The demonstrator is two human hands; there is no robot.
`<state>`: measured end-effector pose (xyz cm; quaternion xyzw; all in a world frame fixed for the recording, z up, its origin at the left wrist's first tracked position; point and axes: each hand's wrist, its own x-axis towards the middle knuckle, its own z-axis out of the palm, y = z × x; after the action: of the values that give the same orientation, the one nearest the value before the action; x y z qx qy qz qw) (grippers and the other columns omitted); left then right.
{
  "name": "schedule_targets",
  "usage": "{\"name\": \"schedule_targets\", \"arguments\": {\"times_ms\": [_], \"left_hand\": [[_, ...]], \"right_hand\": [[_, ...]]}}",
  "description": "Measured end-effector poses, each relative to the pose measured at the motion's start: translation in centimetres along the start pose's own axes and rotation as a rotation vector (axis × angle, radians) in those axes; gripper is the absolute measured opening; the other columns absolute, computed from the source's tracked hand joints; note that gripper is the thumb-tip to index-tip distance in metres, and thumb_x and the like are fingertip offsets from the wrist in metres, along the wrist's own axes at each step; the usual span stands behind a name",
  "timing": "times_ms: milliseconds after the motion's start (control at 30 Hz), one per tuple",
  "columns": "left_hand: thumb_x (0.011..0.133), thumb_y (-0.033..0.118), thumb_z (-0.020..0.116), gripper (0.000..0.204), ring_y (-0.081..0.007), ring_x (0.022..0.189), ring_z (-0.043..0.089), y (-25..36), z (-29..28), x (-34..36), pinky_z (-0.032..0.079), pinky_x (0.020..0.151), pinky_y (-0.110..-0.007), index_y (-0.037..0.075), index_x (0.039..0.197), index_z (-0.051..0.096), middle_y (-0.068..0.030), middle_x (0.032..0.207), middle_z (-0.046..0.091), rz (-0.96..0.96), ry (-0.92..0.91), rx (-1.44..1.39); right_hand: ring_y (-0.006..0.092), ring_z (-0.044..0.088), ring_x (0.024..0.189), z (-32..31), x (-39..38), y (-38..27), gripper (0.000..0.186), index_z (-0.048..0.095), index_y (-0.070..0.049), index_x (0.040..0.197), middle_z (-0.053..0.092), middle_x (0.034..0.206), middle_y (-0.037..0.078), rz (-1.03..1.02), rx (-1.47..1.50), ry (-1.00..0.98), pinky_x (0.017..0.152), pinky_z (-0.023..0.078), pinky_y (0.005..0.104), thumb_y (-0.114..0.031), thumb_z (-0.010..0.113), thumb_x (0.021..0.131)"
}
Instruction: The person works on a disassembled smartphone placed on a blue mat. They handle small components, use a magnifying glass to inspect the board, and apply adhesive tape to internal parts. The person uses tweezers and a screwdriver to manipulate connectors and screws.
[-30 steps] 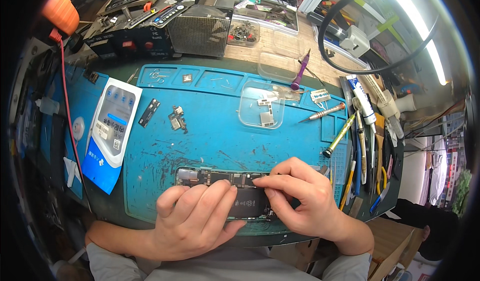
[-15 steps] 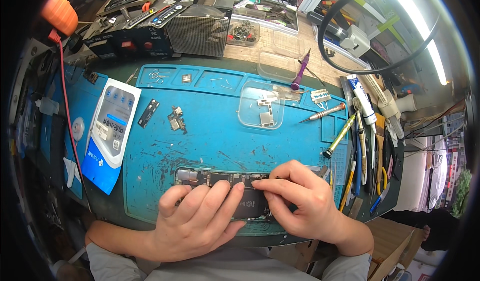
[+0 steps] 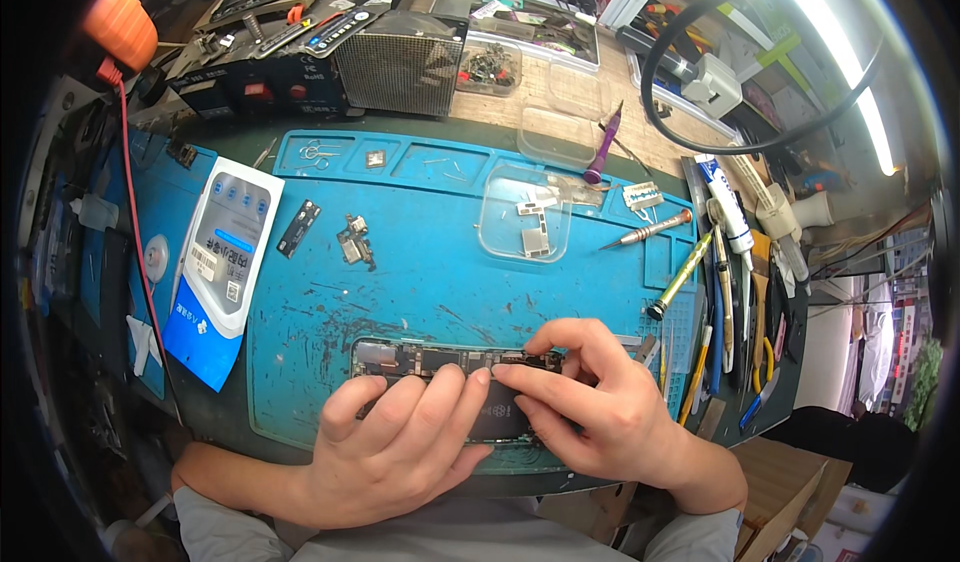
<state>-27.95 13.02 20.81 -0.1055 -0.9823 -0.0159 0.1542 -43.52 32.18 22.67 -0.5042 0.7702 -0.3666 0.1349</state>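
Note:
An opened phone (image 3: 440, 358) lies on the blue work mat (image 3: 400, 262) near its front edge, with its circuit board along the far side and black battery (image 3: 502, 410) showing. My left hand (image 3: 400, 447) is closed around the phone's left part, fingers over the board and thumb at the near side. My right hand (image 3: 612, 402) wraps the right end. Its index fingertip rests on the board beside the left fingertips, with the thumb low over the battery. Whatever small part lies under the fingertips is hidden.
A clear plastic box (image 3: 498, 240) with metal plates sits beyond the phone. Small phone parts (image 3: 354, 242) and a blue-white packet (image 3: 212, 272) lie left. Screwdrivers (image 3: 646, 229), a white tube (image 3: 729, 207) and other tools crowd the right. A black cable loop (image 3: 648, 87) hangs upper right.
My right index fingertip has slid slightly left along the board toward my left fingertips. The right middle finger has shifted left along the phone's far edge. My left hand has stayed almost still.

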Motion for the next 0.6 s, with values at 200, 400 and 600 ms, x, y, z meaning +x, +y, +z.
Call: {"name": "schedule_targets", "arguments": {"times_ms": [200,400,600], "left_hand": [[0.096,0.05,0.064,0.053,-0.0175,0.109,0.052,-0.02,0.07,-0.04,0.032,0.102,-0.043,0.011,0.129,0.075,-0.0033,0.128,0.064,0.0,0.002,-0.006],[0.096,0.05,0.065,0.053,-0.0177,0.11,0.051,0.06,0.09,-0.07,0.031,0.103,-0.043,0.011,0.129,0.075,-0.0037,0.128,0.063,-0.008,-0.005,-0.012],[0.096,0.051,0.065,0.053,-0.0178,0.11,0.051,0.03,0.01,-0.04,0.031,0.103,-0.044,0.01,0.129,0.075,-0.0039,0.129,0.063,-0.007,-0.014,-0.013]], "right_hand": [[0.0118,0.055,0.068,0.26,-0.25,-0.08,0.043,0.078,-0.005,0.121,0.06,0.116,0.011,-0.022,-0.075,-0.008,0.058,0.05,0.0248,0.005,0.078,0.079],[0.0146,0.068,0.072,0.21,-0.21,-0.06,0.045,0.074,-0.004,0.125,0.061,0.114,0.011,-0.065,-0.138,-0.007,0.061,0.057,0.0302,0.004,0.075,0.08],[0.0153,0.066,0.075,0.29,-0.18,-0.03,0.049,0.074,-0.004,0.126,0.061,0.113,0.01,-0.087,-0.176,0.0,0.062,0.057,0.0296,0.004,0.075,0.078]]}}
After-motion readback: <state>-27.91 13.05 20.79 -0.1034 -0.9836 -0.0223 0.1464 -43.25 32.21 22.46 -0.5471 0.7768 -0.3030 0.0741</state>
